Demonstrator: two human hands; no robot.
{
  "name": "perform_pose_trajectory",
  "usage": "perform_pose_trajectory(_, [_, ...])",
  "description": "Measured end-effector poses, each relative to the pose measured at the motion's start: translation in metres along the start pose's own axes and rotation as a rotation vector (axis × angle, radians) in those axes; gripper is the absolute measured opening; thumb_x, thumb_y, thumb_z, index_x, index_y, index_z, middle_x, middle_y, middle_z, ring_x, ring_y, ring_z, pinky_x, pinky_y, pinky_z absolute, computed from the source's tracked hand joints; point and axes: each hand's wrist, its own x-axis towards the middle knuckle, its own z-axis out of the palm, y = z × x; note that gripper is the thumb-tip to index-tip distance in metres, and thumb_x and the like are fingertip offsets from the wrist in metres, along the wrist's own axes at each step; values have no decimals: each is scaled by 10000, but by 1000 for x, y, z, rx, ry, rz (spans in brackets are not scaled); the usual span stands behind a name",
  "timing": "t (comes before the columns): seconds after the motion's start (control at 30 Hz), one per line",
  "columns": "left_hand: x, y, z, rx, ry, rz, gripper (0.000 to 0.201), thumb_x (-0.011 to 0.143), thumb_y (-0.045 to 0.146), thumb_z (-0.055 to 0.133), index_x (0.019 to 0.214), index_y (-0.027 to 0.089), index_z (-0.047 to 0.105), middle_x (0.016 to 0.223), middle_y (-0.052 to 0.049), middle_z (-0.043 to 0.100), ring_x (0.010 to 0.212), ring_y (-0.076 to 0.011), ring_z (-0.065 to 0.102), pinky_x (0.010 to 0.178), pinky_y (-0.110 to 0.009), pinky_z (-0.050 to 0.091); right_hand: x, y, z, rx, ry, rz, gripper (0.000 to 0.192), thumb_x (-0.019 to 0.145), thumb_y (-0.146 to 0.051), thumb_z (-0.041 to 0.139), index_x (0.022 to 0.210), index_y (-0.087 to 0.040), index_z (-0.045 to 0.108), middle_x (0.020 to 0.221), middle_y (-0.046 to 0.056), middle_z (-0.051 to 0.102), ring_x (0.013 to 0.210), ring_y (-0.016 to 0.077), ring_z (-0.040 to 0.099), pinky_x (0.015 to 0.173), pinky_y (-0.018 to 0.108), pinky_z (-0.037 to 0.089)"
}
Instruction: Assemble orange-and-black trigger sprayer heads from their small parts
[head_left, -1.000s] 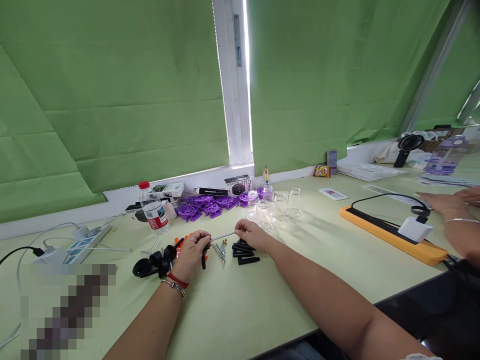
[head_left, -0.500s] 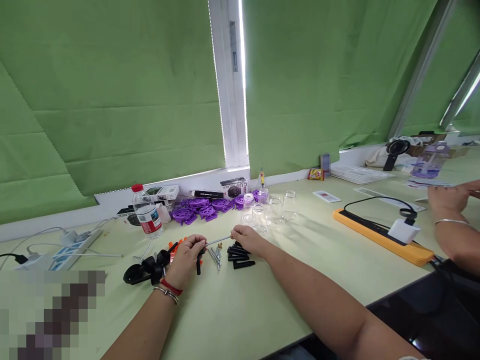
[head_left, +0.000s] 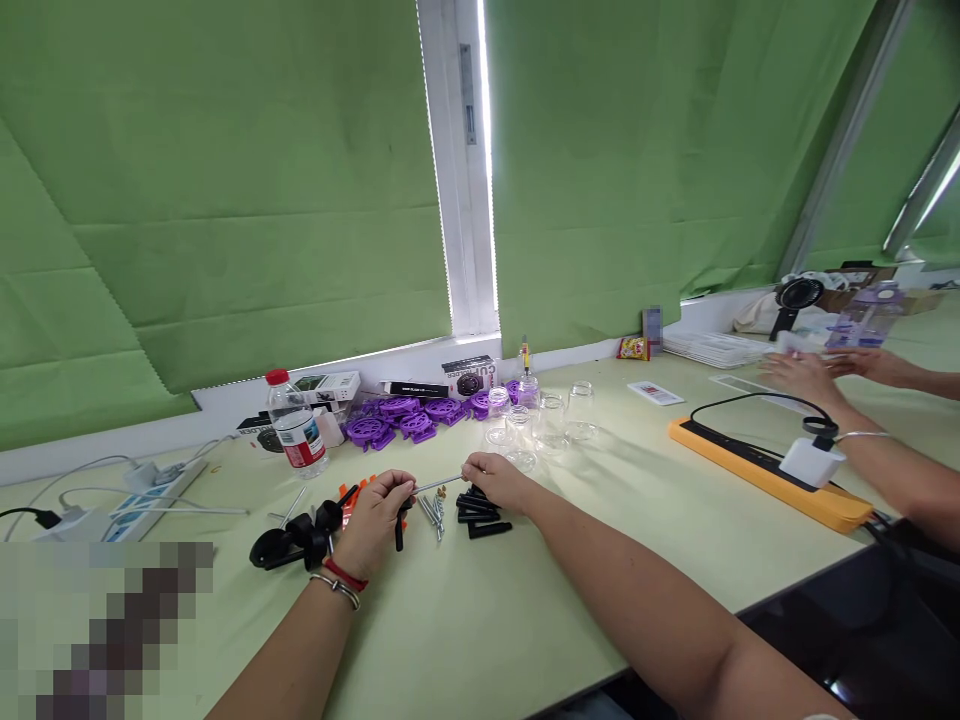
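A thin metal rod (head_left: 441, 484) runs between my two hands above the table. Its left end meets the pinched fingers of my left hand (head_left: 379, 515), where a small black plastic piece (head_left: 400, 532) pokes out below. The fingers of my right hand (head_left: 495, 480) are closed around the rod's other end; the tip is hidden. Under the rod lie several silver screws or pins (head_left: 432, 512) and tiny brass-coloured bits (head_left: 442, 492). Black tubes (head_left: 489, 529) are piled just below my right hand. Black round-ended parts (head_left: 300, 540) and orange pieces (head_left: 349, 503) lie by my left hand.
Purple plastic parts (head_left: 405, 418), clear glass jars (head_left: 551, 420) and a red-capped bottle (head_left: 298, 430) stand farther back. A power strip (head_left: 142, 500) is at left, an orange one (head_left: 757, 470) at right. Another person's hands (head_left: 806, 378) work at the far right.
My hands and the rod stay almost where they were. At the far right the other person's hands have reached forward and left, with a pale item in them.
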Motion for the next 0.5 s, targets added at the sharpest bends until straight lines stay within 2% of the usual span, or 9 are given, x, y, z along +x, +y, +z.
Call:
perform_pose_trajectory(0.1, [0,0,-1,-1,-3,-16,292,681,455,629,807,194,589,698,6,593,655,-140,549,507,-214,403,-1,-2,-1,6,3,2,286,871,-417,414,785,-186,560,605,-39,417,575,112,383,571,248,326])
perform_pose_trajectory(0.27, [0,1,-1,12,5,-32,309,692,472,620,815,193,572,716,2,591,687,-152,563,498,-211,406,-1,-2,-1,33,53,-76,153,826,-344,503,845,-200,553,793,-4,540,702,130,457,663,266,383])
perform_pose_trajectory(0.5, [-1,2,0,12,8,-33,336,672,483,637,821,189,574,744,-16,606,724,-171,584,499,-211,412,0,0,0,-8,40,-71,121,818,-308,511,805,-196,554,743,-9,529,669,127,442,653,266,381])
